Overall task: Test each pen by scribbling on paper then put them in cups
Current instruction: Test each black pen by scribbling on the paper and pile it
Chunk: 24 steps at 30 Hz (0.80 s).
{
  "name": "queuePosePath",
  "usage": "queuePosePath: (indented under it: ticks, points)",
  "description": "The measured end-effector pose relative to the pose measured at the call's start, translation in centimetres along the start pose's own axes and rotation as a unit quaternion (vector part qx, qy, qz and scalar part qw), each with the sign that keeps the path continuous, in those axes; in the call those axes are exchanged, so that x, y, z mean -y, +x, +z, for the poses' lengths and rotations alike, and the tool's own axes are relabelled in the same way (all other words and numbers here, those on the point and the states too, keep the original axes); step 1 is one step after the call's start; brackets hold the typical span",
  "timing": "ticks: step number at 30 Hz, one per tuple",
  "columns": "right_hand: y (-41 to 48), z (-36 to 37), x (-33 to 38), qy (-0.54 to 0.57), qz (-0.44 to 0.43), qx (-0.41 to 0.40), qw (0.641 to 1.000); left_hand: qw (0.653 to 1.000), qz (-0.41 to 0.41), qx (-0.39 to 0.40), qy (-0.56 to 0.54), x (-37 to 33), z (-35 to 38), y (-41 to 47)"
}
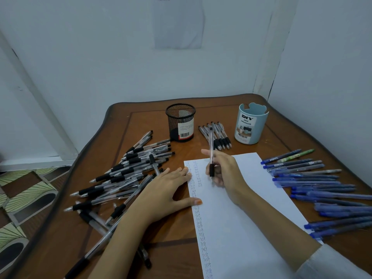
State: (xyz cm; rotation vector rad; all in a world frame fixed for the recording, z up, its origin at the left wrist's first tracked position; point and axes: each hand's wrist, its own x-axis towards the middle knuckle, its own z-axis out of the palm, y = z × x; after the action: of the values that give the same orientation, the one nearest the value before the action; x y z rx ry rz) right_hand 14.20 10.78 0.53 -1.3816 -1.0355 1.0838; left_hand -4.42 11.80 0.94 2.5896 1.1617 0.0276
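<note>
The right hand (223, 170) is pinching a black-grip pen (211, 156) upright, tip on the paper (241, 208), for scribbling. The left hand (167, 190) is lying flat, fingers spread, pressing the sheet's edge so it is not sliding. The mesh cup (180, 122) and blue organizer cup (251, 125) are waiting behind.

A brown wooden table (177, 256) is covered as follows; a white sheet of paper (241, 228) (small writing runs down its left margin) is laid from the middle to the near edge; a black mesh cup (180, 122) and a pale blue cup (250, 125) are stood toward the far edge, with a short row of pens (216, 133) laid between them; a heap of black-grip pens (128, 174) is spread by the left edge; blue pens (322, 190) are ranged along the right edge.
</note>
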Motion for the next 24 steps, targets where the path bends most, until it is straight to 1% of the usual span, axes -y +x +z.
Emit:
queuePosePath:
  ticks: [2, 4, 6, 8, 10, 16, 20, 24]
  points:
    - [0.8, -0.7, 0.6, -0.03, -0.016, -0.009, 0.999, 1.0, 0.001, 0.0, -0.001, 0.0, -0.1, 0.0]
    - [2.0, -1.8, 1.4, -0.123, -0.071, -0.044, 0.989, 1.0, -0.002, 0.004, 0.0, -0.1, -0.2, 0.0]
    - [3.4, -2.8, 2.3, -0.199, -0.11, -0.095, 0.969, 1.0, -0.003, 0.007, 0.002, -0.1, -0.3, 0.1]
    - [5.0, -3.4, 3.1, -0.236, -0.116, -0.143, 0.954, 1.0, -0.003, 0.009, 0.001, -0.2, -0.3, 0.1]
    - [6.6, -3.5, 3.4, -0.27, -0.106, -0.164, 0.943, 1.0, 0.001, 0.002, -0.004, -0.1, -0.2, 0.0]
    - [9.6, -2.5, 2.4, -0.334, -0.085, -0.175, 0.922, 1.0, 0.001, 0.005, -0.004, 0.0, -0.2, 0.1]
    - [9.7, -2.4, 1.7, -0.35, -0.078, -0.157, 0.92, 1.0, 0.0, 0.006, -0.004, 0.2, -0.1, 0.2]
    - [9.1, -2.7, 2.0, -0.353, -0.085, -0.158, 0.918, 1.0, 0.002, 0.001, -0.006, 0.4, 0.0, 0.1]
